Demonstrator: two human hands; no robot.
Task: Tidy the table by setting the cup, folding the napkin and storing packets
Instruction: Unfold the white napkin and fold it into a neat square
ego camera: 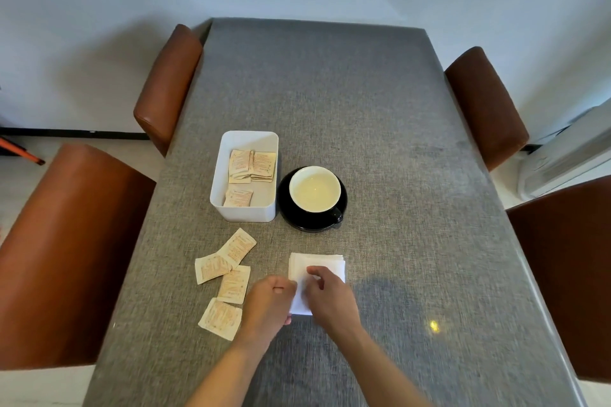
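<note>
— Judging from how things lay, how far along was the tidying?

— Partway. The cup (314, 188) already stood upright on its black saucer (291, 215), just beside the white box (228, 175), so that part looked done. The napkin (325, 266) was the step in hand: it lay flat on the grey table (380, 109) near the person, looking like a layered white square, with both hands on its near edge.

— And the grip?

— The left hand (269, 306) sat curled at the napkin's near left corner; the fingers were blurred, and I could not tell whether they pinched the paper or only pressed it. The right hand (330, 297) lay over the middle, fingers (314, 271) bent down onto the top layer, again pressing or pinching, I could not say which.

— The packets?

— Split. Some packets (253, 165) were already inside the box, in two small heaps. Four loose packets (231, 284) were left on the table to the left of the napkin, near the left hand, two of them overlapping.

— So what remained?

— By my reckoning, finishing or smoothing the fold, then moving those four into the box. The cup seemed to need nothing more.
</note>
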